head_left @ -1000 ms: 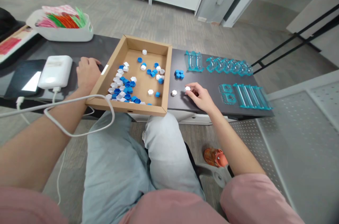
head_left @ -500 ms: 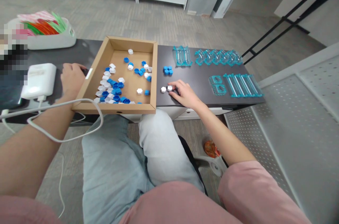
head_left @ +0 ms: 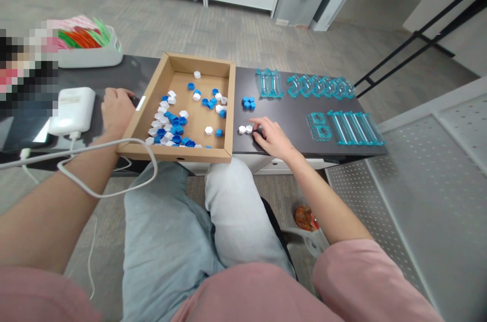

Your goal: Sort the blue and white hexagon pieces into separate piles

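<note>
My left hand [head_left: 117, 110] lies on the dark tabletop against the left side of a cardboard tray [head_left: 228, 109]. Its fingers are stretched toward a dark thing I cannot make out, and the tray wall partly hides them. On the right of the tray, my right hand [head_left: 274, 138] rests on the table with thumb and forefinger apart. The forefinger tip is at the right one of two white hexagonal pieces [head_left: 242, 130], which sit side by side. Behind them stands a small cluster of blue hexagonal pieces [head_left: 248, 103]. Many loose blue and white hexagonal pieces [head_left: 176, 121] lie inside the tray.
Clear teal plastic parts [head_left: 269, 83] stand at the back right, with tube-like ones [head_left: 355, 128] and flat frames [head_left: 318, 126] nearer. On the left are a white charger [head_left: 72, 110], its looping cable [head_left: 152, 165] over my left forearm, and a white basket [head_left: 91, 56].
The right white piece now sits closer against the left one, and my right thumb has drawn back from it. My left hand stays by the tray. The whole view has shifted slightly.
</note>
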Available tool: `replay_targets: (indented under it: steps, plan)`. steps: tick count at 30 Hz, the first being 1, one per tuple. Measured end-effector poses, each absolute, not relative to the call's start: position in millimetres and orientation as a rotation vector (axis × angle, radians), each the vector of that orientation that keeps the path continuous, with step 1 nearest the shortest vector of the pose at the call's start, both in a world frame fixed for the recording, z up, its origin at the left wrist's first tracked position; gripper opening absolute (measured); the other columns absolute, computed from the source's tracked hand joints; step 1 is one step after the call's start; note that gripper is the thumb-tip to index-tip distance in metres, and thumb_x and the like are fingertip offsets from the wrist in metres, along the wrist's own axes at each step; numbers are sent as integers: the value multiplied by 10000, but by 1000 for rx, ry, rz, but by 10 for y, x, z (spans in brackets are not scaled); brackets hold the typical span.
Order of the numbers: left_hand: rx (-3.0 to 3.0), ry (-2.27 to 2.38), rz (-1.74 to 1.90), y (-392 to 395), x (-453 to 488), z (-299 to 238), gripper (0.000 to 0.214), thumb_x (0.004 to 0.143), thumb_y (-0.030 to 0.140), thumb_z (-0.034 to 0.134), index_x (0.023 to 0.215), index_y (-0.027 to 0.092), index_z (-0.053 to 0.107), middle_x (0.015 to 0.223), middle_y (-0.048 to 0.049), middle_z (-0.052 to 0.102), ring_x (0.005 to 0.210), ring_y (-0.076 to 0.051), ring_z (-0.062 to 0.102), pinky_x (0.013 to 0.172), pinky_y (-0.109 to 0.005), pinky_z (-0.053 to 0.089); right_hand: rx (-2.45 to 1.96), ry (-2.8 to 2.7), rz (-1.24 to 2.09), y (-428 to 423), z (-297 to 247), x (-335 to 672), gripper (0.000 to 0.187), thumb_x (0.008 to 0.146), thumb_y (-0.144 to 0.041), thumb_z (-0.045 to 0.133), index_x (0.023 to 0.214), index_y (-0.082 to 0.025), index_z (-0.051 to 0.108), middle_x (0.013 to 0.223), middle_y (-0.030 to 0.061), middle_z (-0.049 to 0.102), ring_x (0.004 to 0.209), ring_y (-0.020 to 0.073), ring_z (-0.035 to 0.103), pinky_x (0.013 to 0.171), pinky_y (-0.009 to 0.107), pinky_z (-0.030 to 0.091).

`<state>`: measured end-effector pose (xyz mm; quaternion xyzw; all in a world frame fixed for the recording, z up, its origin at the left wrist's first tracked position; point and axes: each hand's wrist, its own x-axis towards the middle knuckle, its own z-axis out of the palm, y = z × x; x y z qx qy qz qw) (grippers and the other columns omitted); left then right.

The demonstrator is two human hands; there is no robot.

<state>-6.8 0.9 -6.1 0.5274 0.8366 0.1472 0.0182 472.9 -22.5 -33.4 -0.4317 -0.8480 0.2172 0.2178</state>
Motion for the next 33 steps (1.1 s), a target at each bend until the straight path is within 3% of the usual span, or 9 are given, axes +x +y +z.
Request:
replay_targets:
  steps: [4, 7, 12, 19, 24, 29, 33]
  plan:
    - [1665, 2579, 496, 13, -105, -97, 551, 1101, 207, 390, 1538, 54, 688, 1648, -328, 592, 1570, -460, 577, 1284, -690, 504, -1213, -2297, 611, -215, -362, 4740, 472, 1101, -347, 639, 1562, -243, 666, 1258, 119, 777, 911, 270, 660, 1031, 485, 521]
    - [1657, 2573, 509, -4, -99, -108, 580, 1098, 214, 352, 1556, 71, 678, 1661, -320, 590, 1556, -452, 584, 1286, -641, 492, -1199, -2195, 695, -210, -399, 4771, 474, 1098, -456, 686, 1535, -273, 667, 1250, 86, 773, 795, 222, 618, 921, 450, 565]
    - [1647, 2567, 488, -34, -30, -94, 630, 1106, 262, 312, 1606, 49, 629, 1690, -323, 563, 1577, -449, 570, 1308, -583, 442, -1114, -1996, 691, -173, -218, 4705, 421, 1123, -597, 671, 1410, -293, 726, 1122, 58, 739, 830, 233, 640, 871, 434, 594]
    - [1665, 2530, 571, -41, -23, -95, 592, 1141, 337, 374, 1588, 43, 626, 1669, -349, 566, 1605, -447, 547, 1298, -563, 414, -919, -2384, 514, 458, 316, 3772, 266, 1135, -446, 698, 1286, -253, 799, 1161, 97, 763, 958, 266, 689, 949, 432, 562]
    - [1672, 2490, 595, -45, -41, -105, 598, 1104, 393, 508, 1580, 49, 623, 1677, -345, 564, 1589, -463, 530, 1290, -580, 398, -1104, -2734, 315, 920, 215, 3175, 142, 1035, -361, 824, 1117, -245, 826, 1052, 95, 804, 1070, 334, 742, 997, 464, 540]
    - [1703, 2444, 625, -29, -66, -130, 670, 1101, 496, 564, 1596, 47, 613, 1677, -346, 558, 1583, -479, 501, 1292, -602, 361, -1181, -2802, 295, 896, 97, 3058, 188, 1032, -332, 816, 1207, -265, 831, 988, 81, 835, 1039, 347, 772, 996, 485, 551]
    - [1703, 2429, 656, -18, -76, -157, 694, 1111, 532, 551, 1596, 40, 614, 1671, -351, 559, 1582, -486, 489, 1295, -614, 349, -1145, -2773, 376, 857, 113, 3071, 184, 1001, -378, 865, 1144, -268, 831, 978, 65, 829, 994, 318, 765, 953, 451, 559]
